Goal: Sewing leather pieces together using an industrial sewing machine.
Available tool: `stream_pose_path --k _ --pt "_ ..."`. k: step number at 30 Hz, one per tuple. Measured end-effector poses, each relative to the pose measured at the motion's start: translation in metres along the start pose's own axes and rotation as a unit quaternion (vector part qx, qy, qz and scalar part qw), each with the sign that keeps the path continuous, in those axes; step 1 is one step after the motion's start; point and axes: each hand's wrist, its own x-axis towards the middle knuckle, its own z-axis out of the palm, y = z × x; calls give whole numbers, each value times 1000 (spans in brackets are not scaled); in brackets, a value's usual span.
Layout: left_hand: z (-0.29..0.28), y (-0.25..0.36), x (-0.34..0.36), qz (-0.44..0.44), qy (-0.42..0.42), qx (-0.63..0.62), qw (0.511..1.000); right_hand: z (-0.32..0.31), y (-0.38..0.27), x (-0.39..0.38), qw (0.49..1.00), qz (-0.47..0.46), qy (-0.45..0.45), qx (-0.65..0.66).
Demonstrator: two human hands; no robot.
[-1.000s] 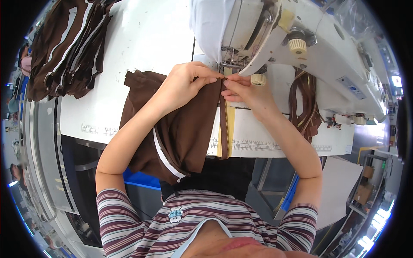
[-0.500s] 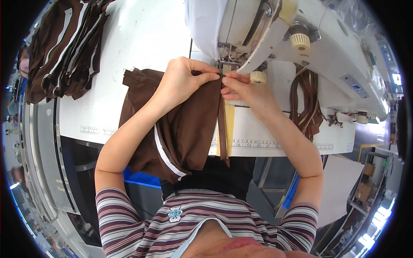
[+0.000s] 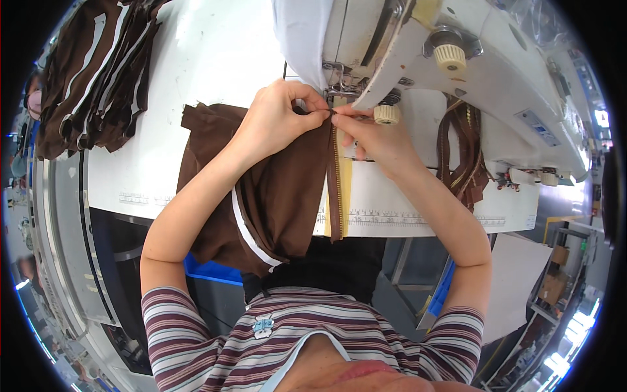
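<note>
A brown fabric piece [image 3: 297,196] with a white strip along one fold lies across the table's front edge and drapes over it. Along its right side runs a brown zipper [image 3: 336,189] with gold teeth, its lower end at the table edge. My left hand [image 3: 281,117] pinches the fabric's top right corner between thumb and fingers. Right beside it, my right hand [image 3: 375,137] pinches the zipper's top end, its other fingers curled loosely. Both fingertips meet just in front of the sewing machine's presser foot [image 3: 343,90]. The fingers partly hide the exact edges held.
The white sewing machine [image 3: 490,78] fills the upper right, with a cream knob [image 3: 386,114] close to my right hand. More brown zippers [image 3: 462,150] lie right of it. Brown pieces with white strips [image 3: 98,78] are stacked far left. A yellow strip [image 3: 347,183] runs beside the zipper.
My right hand's lower fingers have loosened away from the zipper, while thumb and forefinger stay pinched. The zipper's lower end has shifted slightly left. The whole view has moved a little.
</note>
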Motion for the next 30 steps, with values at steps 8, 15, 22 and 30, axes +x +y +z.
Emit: stream_pose_path --k 8,15,22,30 --pt "5 -13 16 -78 33 84 993 0 35 -22 678 -463 86 -565" --pt "1 -41 37 -27 1 109 994 2 29 -16 646 -408 77 -640" --pt "-1 -39 49 41 3 114 993 -7 26 -9 627 -405 80 -661" --pt "0 -41 51 63 -1 136 989 -16 20 -10 687 -400 87 -601"
